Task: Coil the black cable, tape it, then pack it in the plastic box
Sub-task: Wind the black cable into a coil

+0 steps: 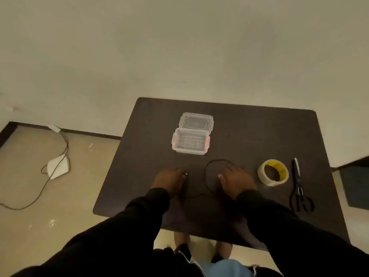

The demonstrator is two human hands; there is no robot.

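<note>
A thin black cable (206, 172) lies loose on the dark table (249, 132), making one open loop between my hands. My left hand (169, 181) rests palm down at the cable's left end, fingertips closed on the small plug (185, 174). On the right side of the loop my right hand (236, 182) lies flat, fingers spread and thumb out, with the cable running under it. The clear plastic box (189, 150) with orange latches stands open behind the loop, its lid (196, 123) folded back.
A roll of clear tape (272, 172) with a yellow core sits right of my right hand, and black scissors (299, 188) lie beyond it near the table's right edge. On the floor at left are a white device (59, 166) and its cord.
</note>
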